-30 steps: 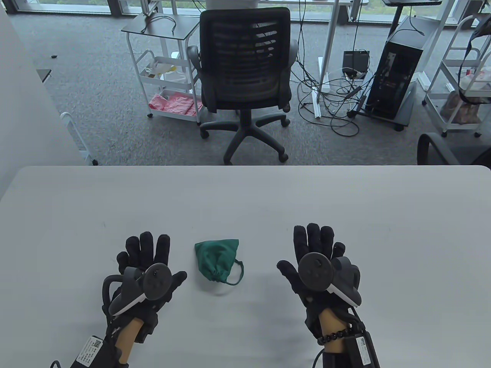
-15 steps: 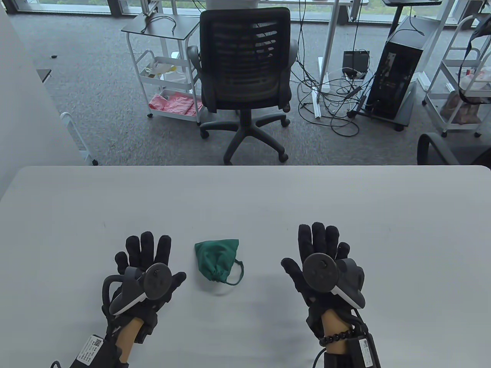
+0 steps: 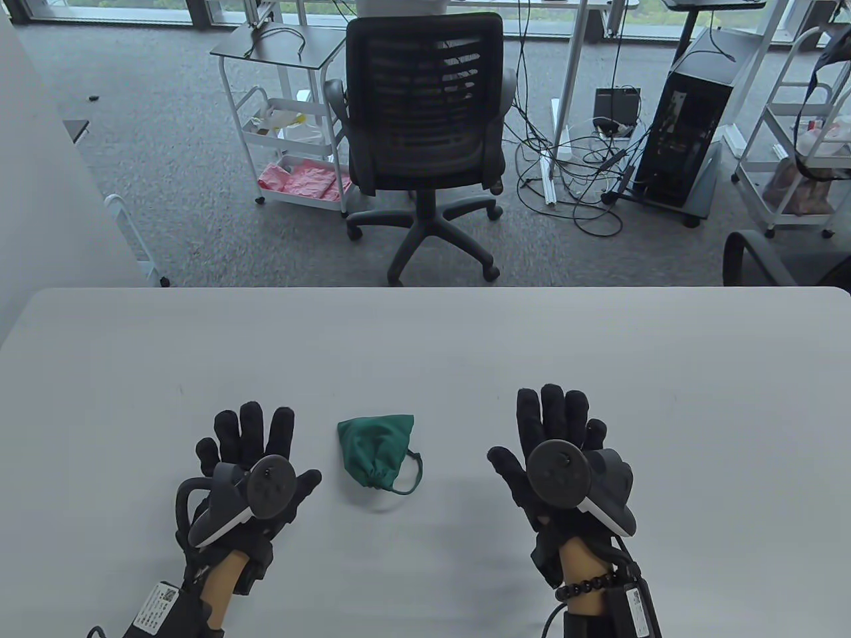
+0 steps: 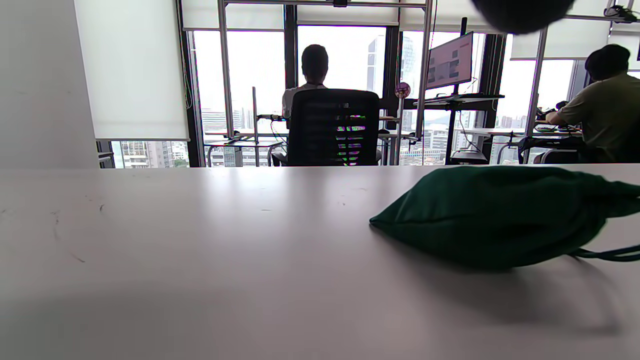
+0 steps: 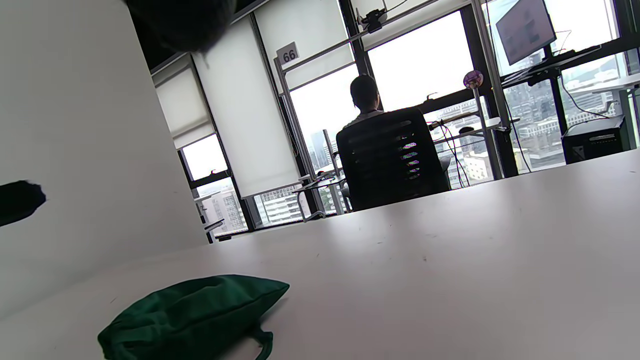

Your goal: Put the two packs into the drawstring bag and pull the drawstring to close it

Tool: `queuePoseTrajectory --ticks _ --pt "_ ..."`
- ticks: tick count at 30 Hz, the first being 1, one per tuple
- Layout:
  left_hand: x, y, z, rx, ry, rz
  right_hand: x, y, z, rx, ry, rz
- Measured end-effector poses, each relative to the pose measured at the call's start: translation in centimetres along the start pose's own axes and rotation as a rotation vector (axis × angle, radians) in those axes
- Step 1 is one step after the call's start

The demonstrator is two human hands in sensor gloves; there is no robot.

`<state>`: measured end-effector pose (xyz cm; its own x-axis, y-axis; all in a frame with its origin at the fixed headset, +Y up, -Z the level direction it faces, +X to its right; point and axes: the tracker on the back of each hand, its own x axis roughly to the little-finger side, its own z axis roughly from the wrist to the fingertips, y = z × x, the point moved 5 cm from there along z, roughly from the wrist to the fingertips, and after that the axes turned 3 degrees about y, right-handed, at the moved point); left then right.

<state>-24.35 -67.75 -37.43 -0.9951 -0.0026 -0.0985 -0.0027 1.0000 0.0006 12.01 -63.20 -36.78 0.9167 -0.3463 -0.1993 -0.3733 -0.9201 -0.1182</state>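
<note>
left hand (image 3: 249, 465): flat on the table (image 3: 425, 332), fingers straight, holding nothing | green drawstring bag (image 3: 375, 452): lying at its 3 o'clock, apart from it, neck cinched, cord loop (image 3: 413, 473) trailing toward 4 o'clock, contents hidden | right hand (image 3: 555, 458): at the bag's 3 o'clock, well apart, fingers spread flat, empty

Green drawstring bag (image 3: 374, 447): small cloth pouch, lying flat on its side on the white tabletop (image 3: 425, 345), bulging slightly. Neck gathered shut and pointing toward the near edge; flat bottom seam facing the far side. Drawstring (image 3: 413, 473): matching green cord, looping out from the neck to the right and resting on the tabletop.
</note>
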Motion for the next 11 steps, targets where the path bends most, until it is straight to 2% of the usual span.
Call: queuePoseTrajectory --ticks 11 --pt "-0.07 -0.21 -0.13 0.002 0.010 0.020 -0.72 0.20 0.06 -0.006 -0.027 0.007"
